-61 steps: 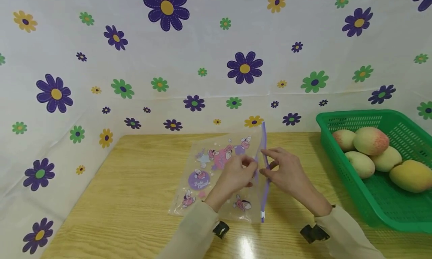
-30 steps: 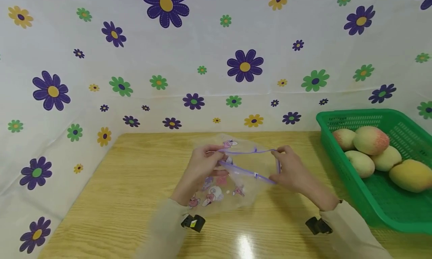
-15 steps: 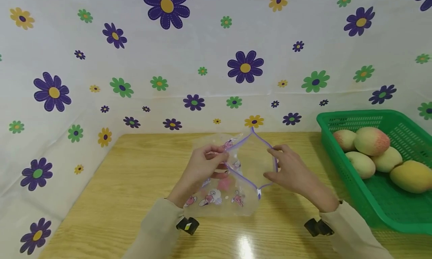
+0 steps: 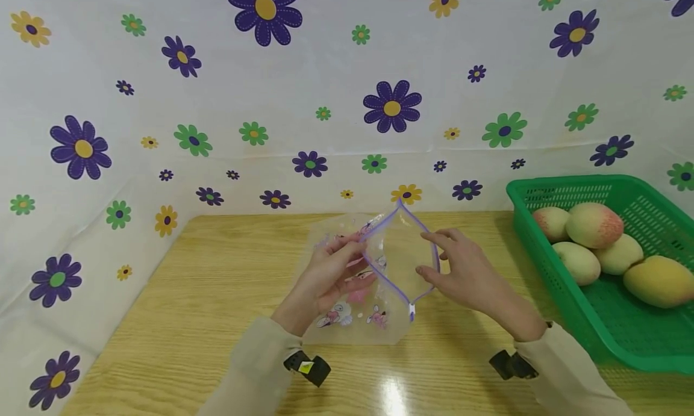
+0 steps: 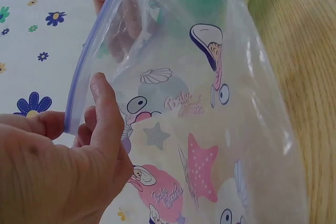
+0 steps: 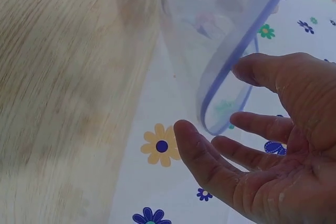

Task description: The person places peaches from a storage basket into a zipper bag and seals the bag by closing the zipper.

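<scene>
A clear zip bag (image 4: 398, 329) with pink cartoon prints stands over the wooden table, its purple-edged mouth spread into a diamond. My left hand (image 4: 325, 271) pinches the mouth's left edge between thumb and fingers; in the left wrist view, the thumb lies outside the purple strip (image 5: 86, 61) and the fingers lie along the printed film. My right hand (image 4: 472, 271) is at the mouth's right edge, fingers spread and loosely bent. In the right wrist view its thumb (image 6: 257, 72) is against or very near the purple edge, with the other fingers apart. A white slider (image 4: 411, 309) sits at the near corner.
At the right stands a green perforated basket (image 4: 582, 319) with several peaches (image 4: 596, 225) and a yellow mango-like fruit (image 4: 658, 282). A white cloth with flower prints (image 4: 303, 73) hangs behind and at the left of the wooden table (image 4: 217, 283).
The bag was lying flatter with its purple edges together; my hands have drawn the mouth apart. The left hand went left to the mouth's edge. Lately the right hand's fingers have loosened.
</scene>
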A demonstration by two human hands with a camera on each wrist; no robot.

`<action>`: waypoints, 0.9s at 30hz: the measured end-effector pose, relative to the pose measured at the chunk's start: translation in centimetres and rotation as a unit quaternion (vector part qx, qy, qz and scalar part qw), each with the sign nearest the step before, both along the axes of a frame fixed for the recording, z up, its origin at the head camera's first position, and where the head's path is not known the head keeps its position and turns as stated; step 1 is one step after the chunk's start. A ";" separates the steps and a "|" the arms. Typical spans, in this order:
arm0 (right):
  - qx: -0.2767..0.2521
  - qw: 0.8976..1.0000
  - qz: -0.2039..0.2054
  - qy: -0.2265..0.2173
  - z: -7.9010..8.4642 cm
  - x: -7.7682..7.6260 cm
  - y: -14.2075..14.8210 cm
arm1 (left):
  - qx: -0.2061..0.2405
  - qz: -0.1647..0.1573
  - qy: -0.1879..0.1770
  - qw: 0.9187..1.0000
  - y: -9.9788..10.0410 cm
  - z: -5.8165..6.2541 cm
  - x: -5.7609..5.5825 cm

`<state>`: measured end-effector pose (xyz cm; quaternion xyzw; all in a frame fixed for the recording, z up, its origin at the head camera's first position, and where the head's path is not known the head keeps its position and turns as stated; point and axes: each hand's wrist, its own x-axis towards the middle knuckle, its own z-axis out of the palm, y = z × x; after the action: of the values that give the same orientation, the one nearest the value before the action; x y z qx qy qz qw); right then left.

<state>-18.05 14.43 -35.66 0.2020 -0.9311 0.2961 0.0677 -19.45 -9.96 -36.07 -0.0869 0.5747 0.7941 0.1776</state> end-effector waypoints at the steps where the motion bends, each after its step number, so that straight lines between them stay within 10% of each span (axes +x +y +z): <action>1: 0.001 1.000 0.000 0.004 0.1 0.0 0.0 | 0.002 0.001 -0.003 1.000 0.0 0.0 0.0; 27: 0.212 0.966 -0.017 0.144 1.8 2.3 1.7 | -0.022 -0.017 -0.043 0.999 0.0 -0.7 -0.1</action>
<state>-15.72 16.08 -33.91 0.2361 -0.9564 0.0581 0.1618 -19.58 -9.92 -36.78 -0.1153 0.5848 0.7739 0.2140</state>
